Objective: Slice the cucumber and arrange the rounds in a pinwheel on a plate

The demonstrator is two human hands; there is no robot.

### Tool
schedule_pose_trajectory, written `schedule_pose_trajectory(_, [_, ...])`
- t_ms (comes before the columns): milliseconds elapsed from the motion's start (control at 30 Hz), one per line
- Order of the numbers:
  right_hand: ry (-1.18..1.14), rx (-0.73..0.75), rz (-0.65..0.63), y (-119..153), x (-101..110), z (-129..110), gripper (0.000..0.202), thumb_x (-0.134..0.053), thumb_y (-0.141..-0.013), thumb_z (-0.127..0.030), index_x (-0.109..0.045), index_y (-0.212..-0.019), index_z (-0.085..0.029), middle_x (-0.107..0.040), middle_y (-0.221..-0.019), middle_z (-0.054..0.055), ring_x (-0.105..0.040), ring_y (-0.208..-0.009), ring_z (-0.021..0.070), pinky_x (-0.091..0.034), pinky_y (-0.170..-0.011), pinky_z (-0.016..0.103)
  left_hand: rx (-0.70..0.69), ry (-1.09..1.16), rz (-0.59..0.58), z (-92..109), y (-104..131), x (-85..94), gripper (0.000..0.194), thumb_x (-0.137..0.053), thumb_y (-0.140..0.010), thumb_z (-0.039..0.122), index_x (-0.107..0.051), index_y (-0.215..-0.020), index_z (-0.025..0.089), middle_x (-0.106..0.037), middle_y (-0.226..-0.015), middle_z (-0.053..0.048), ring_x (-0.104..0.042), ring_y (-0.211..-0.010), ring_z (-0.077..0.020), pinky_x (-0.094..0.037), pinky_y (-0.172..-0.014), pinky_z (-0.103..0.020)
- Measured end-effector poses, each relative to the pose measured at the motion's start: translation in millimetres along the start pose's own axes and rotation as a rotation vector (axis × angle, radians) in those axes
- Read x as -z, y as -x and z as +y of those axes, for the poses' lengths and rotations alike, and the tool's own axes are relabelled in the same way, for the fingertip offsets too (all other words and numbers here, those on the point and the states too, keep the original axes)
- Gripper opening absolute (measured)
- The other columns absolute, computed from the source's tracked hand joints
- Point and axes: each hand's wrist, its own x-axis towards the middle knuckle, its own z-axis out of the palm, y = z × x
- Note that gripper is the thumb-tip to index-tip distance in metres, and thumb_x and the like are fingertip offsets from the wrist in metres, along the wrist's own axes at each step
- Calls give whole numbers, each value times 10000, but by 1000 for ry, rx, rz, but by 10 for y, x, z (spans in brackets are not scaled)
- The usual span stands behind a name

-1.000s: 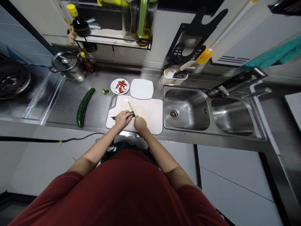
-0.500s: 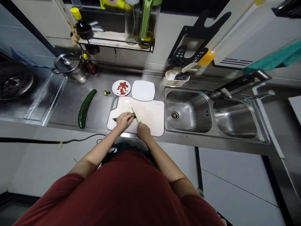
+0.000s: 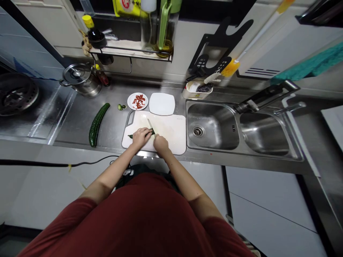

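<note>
On the white cutting board (image 3: 171, 134), my left hand (image 3: 141, 138) is closed over a dark green cucumber (image 3: 130, 136), most of it hidden under the fingers. My right hand (image 3: 161, 145) grips a knife (image 3: 150, 124) by its handle. Its blade slants up and left, against the cucumber's right end, just beside my left fingertips. Behind the board stand a white plate (image 3: 129, 102) with chopped red pieces and a white square dish (image 3: 162, 103). A whole cucumber (image 3: 98, 123) lies left of the board; small green end pieces (image 3: 120, 107) lie between them.
To the right is a double steel sink (image 3: 214, 125) with a faucet (image 3: 291, 107). A steel pot (image 3: 80, 80) and a sauce bottle (image 3: 102, 75) stand at the back left. A utensil caddy (image 3: 197, 93) sits by the wall, below a bottle shelf (image 3: 128, 50).
My right hand and the knife have shifted slightly left and away from me, with the blade tip farther up the board. My left hand stays on the cucumber. The camera view has shifted a little.
</note>
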Motion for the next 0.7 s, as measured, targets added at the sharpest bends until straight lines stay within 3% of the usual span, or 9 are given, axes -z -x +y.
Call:
schedule_pose_trajectory(300, [38,-52,-42,315,-176,159,229,-342,-943,-116,-520,-1087,-128,-670,-989,159,-672,-951,240,-499,-797,324,-2,32,0,15,-10,44,299,-474,-934,400,-702,-1086,280,-692,-1086,-26,-601,-1011,-199,-455,-863,-308])
schedule_pose_trajectory(700, [7,18,-32,-33,110,-50,266,-347,-933,-90,-531,-1120,-140,-670,-1051,138,-653,-1003,210,-483,-823,288,25,69,1,-36,-55,35,275,-505,-920,383,-702,-1078,274,-703,-1098,-14,-617,-1034,-195,-462,-901,-310])
